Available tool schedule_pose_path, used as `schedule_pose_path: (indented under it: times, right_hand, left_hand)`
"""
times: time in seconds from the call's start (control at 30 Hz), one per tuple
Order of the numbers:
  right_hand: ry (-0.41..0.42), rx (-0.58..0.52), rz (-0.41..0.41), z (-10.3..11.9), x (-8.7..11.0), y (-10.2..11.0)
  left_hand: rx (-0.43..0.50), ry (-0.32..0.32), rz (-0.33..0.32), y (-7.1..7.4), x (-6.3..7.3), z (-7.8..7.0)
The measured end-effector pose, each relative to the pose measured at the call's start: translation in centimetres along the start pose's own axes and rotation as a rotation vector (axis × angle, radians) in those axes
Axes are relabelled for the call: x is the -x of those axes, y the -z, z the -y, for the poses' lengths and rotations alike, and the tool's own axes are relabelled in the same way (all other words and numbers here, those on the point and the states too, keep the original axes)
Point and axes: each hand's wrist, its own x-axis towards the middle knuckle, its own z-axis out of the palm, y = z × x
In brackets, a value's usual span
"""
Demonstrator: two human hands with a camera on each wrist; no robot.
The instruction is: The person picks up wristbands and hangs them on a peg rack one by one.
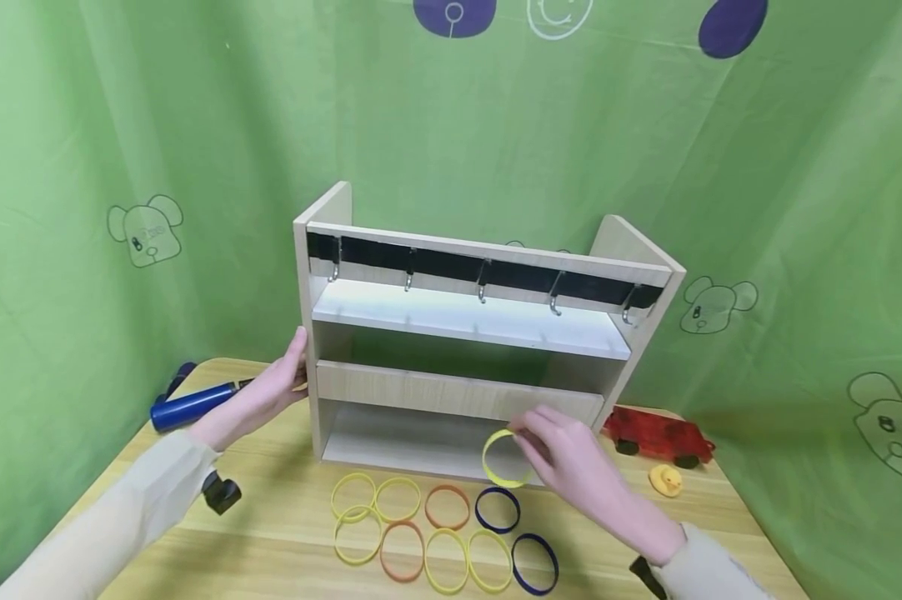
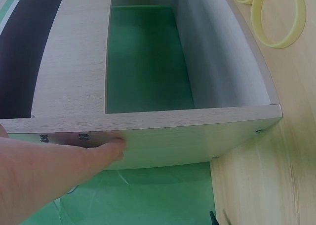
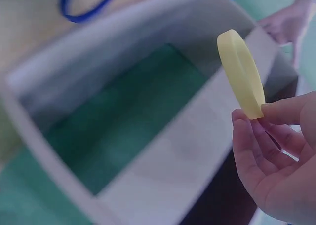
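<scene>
A light wooden shelf (image 1: 421, 392) with a row of metal hooks (image 1: 483, 279) along a black strip stands on the table. My left hand (image 1: 267, 393) rests against its left side panel, touching the outer face in the left wrist view. Between thumb and fingertips, my right hand (image 1: 574, 458) pinches a yellow silicone wristband (image 3: 239, 74), held up in front of the shelf's lower compartment. On the table before the shelf lie several more wristbands: yellow ones such as the yellow wristband (image 1: 444, 590), orange ones including an orange wristband (image 1: 402, 577), and dark blue ones like the blue wristband (image 1: 535, 591).
A blue cylinder (image 1: 192, 408) with a dark end lies at the table's left, behind my left forearm. To the right of the shelf are a red toy car (image 1: 661, 435) and a small yellow duck (image 1: 665, 480). A green curtain (image 1: 451, 125) hangs behind and at both sides.
</scene>
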Motion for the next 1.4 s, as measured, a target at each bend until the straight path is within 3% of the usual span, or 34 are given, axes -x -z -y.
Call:
schedule_pose_path:
  times: [0.37, 0.63, 0.87, 1.07, 1.4]
  right_hand:
    - [0.205, -0.143, -0.053, 4.6, -8.4, 3.2]
    - [0.247, -0.242, -0.105, 7.2, -15.2, 4.4]
    - [0.279, -0.252, -0.128, 9.1, -20.1, 3.7]
    - [0.285, -0.208, -0.105, 9.8, -22.2, 2.2]
    - [0.204, -0.089, -0.064, 10.4, -23.4, -0.1]
  left_hand:
    - [-0.032, -0.022, 0.020, 0.0, 0.6, 0.0]
    - [-0.035, -0.020, 0.016, 0.2, 0.6, -0.1]
    - [0.009, -0.002, -0.004, -0.2, 0.3, -0.3]
    - [0.002, 0.018, -0.006, -0.5, 0.0, -0.1]
    - [-0.004, 0.008, -0.016, -0.2, 0.1, -0.1]
